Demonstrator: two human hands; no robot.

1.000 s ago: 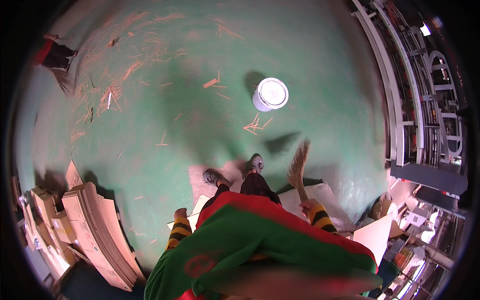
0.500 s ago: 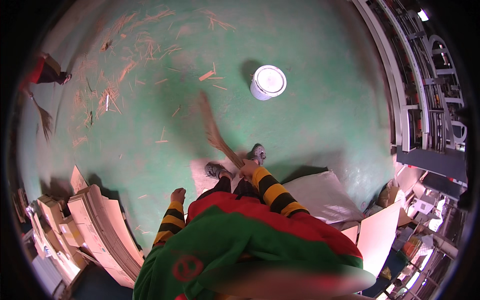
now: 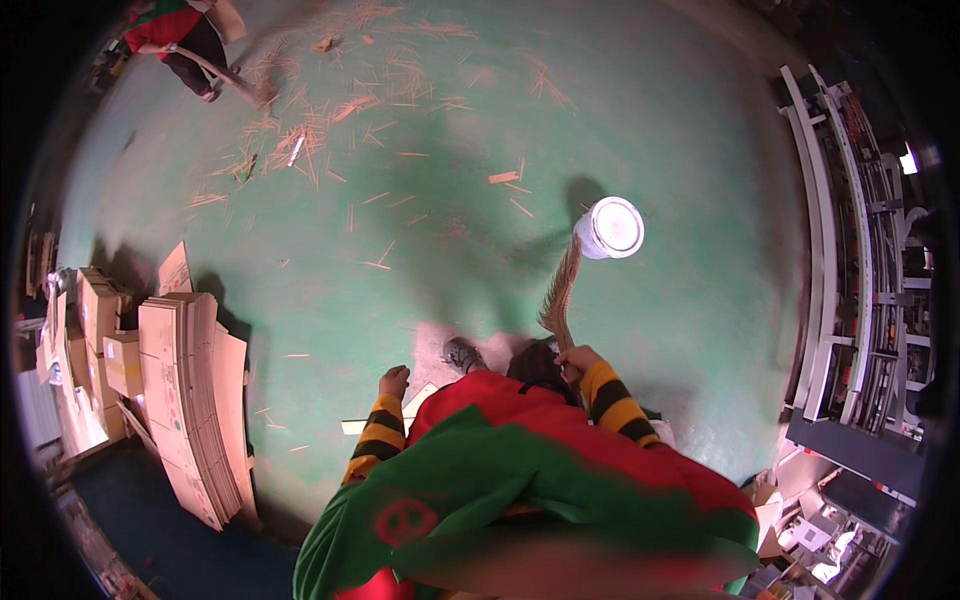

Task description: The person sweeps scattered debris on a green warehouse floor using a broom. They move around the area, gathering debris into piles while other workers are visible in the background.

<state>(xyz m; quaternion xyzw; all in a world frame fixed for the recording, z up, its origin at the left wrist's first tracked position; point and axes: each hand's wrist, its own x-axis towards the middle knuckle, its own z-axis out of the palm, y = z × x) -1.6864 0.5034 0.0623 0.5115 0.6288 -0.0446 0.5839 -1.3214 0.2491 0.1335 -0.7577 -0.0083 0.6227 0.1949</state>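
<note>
My right hand (image 3: 578, 361) grips a straw broom (image 3: 562, 292) in front of my body. The broom's bristles point away from me, and their tip overlaps the near left side of a white lidded bucket (image 3: 612, 228); whether they touch I cannot tell. My left hand (image 3: 394, 381) hangs to the left with its fingers curled in and nothing visible in it. Thin wooden strips (image 3: 310, 135) lie scattered on the green floor (image 3: 480, 260), thickest at the far left. A short flat piece of wood (image 3: 503, 178) rests left of the bucket.
At the far left another person (image 3: 190, 45) holds a broom (image 3: 240, 88) over the strips. Stacked flattened cardboard (image 3: 185, 390) and cardboard boxes (image 3: 100, 320) stand at the left. Metal racking (image 3: 850, 250) runs along the right side.
My broom has swung rightward, toward the bucket. The scene has shifted rightward as my view turned left. More of the other person shows, and their broom is now at the strips.
</note>
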